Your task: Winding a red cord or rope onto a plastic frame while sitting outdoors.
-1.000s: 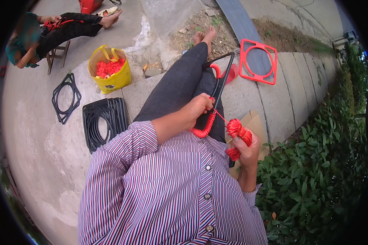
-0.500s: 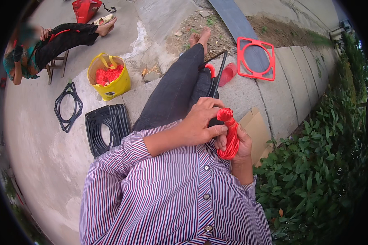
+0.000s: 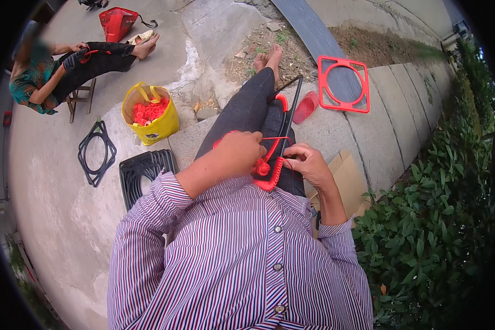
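Across my lap lies a black frame point(image 3: 292, 110), its near edge wrapped in red cord point(image 3: 271, 182). My left hand point(image 3: 241, 151) is closed over the frame's left part. Red cord shows on either side of that hand, with a knotted red bundle point(image 3: 263, 166) just below its fingers; how much of it lies inside the grip is hidden. A thin strand runs taut from the left hand across the frame to the right. At the wrapped corner, my right hand point(image 3: 309, 165) pinches the cord between thumb and fingers, close against the frame.
On the ground at left stand a yellow bag point(image 3: 160, 132) of red cord, a stack of black frames point(image 3: 132, 176) and one loose frame point(image 3: 88, 176). A finished red frame point(image 3: 320, 82) and a red slipper point(image 3: 305, 108) are at right, above cardboard point(image 3: 346, 179). Another person point(image 3: 36, 91) sits at far left.
The red cord bundle has gone from my right hand to the left side, by my left hand. Both hands have moved onto the frame, and a strand is now stretched across it.
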`<state>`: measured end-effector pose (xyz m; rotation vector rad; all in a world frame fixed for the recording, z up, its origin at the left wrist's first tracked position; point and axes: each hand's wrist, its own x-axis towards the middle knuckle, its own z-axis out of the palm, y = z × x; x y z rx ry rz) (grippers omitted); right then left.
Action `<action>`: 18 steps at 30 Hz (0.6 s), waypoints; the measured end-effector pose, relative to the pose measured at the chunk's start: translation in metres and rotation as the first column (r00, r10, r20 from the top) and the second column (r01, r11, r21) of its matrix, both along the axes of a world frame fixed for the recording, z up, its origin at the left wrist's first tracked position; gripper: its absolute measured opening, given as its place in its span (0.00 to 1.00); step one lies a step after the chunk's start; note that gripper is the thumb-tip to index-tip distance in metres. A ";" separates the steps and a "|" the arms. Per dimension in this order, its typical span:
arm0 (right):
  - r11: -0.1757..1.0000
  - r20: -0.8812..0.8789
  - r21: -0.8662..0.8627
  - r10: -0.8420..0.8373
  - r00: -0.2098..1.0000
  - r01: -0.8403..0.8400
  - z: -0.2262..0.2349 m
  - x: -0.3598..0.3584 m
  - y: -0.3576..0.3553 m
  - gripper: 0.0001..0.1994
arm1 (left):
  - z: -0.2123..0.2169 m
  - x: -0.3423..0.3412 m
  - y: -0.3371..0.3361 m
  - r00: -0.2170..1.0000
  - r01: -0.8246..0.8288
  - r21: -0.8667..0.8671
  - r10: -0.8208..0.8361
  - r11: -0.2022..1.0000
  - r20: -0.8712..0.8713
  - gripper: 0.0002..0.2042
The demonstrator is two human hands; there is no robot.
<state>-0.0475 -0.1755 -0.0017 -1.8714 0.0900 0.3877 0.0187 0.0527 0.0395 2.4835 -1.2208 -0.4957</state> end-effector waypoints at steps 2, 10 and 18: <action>0.988 0.082 -0.132 0.090 0.993 -0.079 0.001 -0.001 0.012 0.14 | -0.006 -0.008 -0.015 0.997 -0.042 0.047 0.044 0.998 -0.059 0.11; 0.855 0.291 0.409 -0.453 0.843 0.319 0.027 -0.025 -0.025 0.12 | -0.035 -0.008 -0.022 0.943 -0.300 -0.719 0.309 0.627 -0.123 0.12; 0.451 0.313 0.892 -0.570 0.760 -0.029 0.088 -0.092 -0.135 0.12 | -0.068 -0.012 -0.050 0.046 -0.818 -0.102 -0.112 0.566 -0.993 0.18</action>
